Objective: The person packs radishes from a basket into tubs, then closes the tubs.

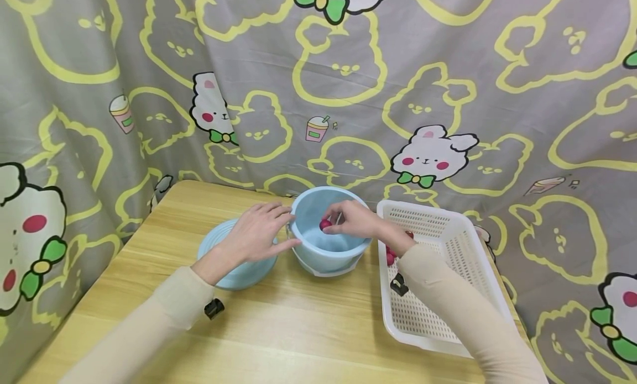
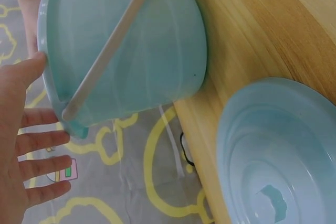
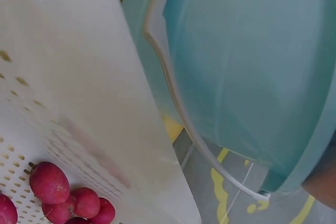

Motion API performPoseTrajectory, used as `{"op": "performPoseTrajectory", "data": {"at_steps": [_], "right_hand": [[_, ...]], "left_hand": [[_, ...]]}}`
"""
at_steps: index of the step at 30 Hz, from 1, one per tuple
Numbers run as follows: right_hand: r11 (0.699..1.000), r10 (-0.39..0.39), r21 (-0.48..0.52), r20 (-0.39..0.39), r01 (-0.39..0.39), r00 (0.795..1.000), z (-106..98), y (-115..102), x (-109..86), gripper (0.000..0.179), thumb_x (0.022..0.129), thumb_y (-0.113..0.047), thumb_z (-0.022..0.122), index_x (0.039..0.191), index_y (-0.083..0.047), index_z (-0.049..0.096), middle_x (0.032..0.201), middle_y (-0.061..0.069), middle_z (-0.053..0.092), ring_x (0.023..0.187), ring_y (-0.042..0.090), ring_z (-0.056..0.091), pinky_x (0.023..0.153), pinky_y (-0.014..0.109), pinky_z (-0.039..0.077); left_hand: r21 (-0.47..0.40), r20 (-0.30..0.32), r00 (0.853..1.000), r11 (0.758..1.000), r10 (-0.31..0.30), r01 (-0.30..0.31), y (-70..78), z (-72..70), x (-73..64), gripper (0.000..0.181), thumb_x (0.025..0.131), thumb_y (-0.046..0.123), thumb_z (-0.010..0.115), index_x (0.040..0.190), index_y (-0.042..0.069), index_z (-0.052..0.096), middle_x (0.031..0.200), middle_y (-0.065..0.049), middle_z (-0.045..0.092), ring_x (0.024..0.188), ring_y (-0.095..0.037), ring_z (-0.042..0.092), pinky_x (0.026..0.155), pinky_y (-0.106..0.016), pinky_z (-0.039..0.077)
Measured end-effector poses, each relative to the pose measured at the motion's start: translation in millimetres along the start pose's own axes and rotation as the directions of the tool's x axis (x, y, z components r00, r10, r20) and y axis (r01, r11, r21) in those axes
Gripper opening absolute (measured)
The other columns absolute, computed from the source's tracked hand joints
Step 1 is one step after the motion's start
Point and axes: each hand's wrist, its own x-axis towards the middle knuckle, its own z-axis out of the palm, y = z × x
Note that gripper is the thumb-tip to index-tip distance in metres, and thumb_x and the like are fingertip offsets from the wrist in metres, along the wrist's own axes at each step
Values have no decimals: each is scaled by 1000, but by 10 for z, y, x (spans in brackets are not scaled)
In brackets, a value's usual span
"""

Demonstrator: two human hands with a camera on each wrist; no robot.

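A light-blue bucket (image 1: 311, 257) with a pale handle (image 2: 107, 51) stands upright on the table. My right hand (image 1: 355, 218) pinches a small red radish (image 1: 325, 224) over the bucket's mouth, inside the rim. My left hand (image 1: 261, 232) is at the bucket's left rim with its fingers spread; in the left wrist view the thumb touches the rim. To the right, several red radishes (image 3: 50, 182) lie in a white perforated basket (image 1: 388, 317), partly hidden by my right arm in the head view. The right wrist view does not show the fingers.
A light-blue round dish or lid (image 2: 252, 129) lies on the wooden table (image 1: 298, 334) left of the bucket, partly under my left forearm. The basket stands close to the bucket's right side. A patterned curtain (image 1: 278, 58) hangs behind the table's far edge.
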Motion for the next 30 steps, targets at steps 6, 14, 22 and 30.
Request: {"op": "performPoseTrajectory", "data": {"at_steps": [6, 14, 22, 30], "right_hand": [[1000, 3, -3, 14, -3, 1000, 18, 7, 17, 30, 94, -29, 81, 118, -11, 78, 95, 2, 78, 90, 14, 76, 84, 30, 62], [1000, -20, 17, -29, 21, 999, -68, -54, -61, 32, 96, -24, 78, 122, -5, 76, 98, 4, 80, 92, 19, 77, 87, 34, 63], [998, -9, 65, -120, 17, 993, -231, -111, -298, 25, 95, -21, 80, 118, -11, 78, 98, 3, 79, 87, 17, 74, 83, 31, 64], [997, 7, 77, -169, 6, 986, -404, -63, -582, 23, 94, -21, 81, 116, -12, 78, 97, 3, 77, 85, 13, 72, 75, 26, 61]], "left_hand": [[-4, 6, 1000, 1000, -1, 1, -1, 7, 11, 63, 98, 65, 63, 133, 13, 71, 140, -11, 70, 133, -34, 64, 113, -53, 53], [-8, 0, 1000, 1000, 5, -5, -8, 6, 12, 63, 98, 64, 63, 133, 13, 71, 139, -11, 71, 131, -34, 66, 113, -53, 53], [-16, -2, 1000, 1000, 5, -5, -17, 4, 2, 62, 98, 63, 64, 133, 12, 71, 138, -11, 71, 131, -34, 66, 112, -53, 53], [-26, -15, 1000, 1000, 8, -9, -23, 17, -4, 60, 98, 62, 65, 132, 13, 72, 138, -11, 72, 130, -34, 66, 112, -54, 54]]}}
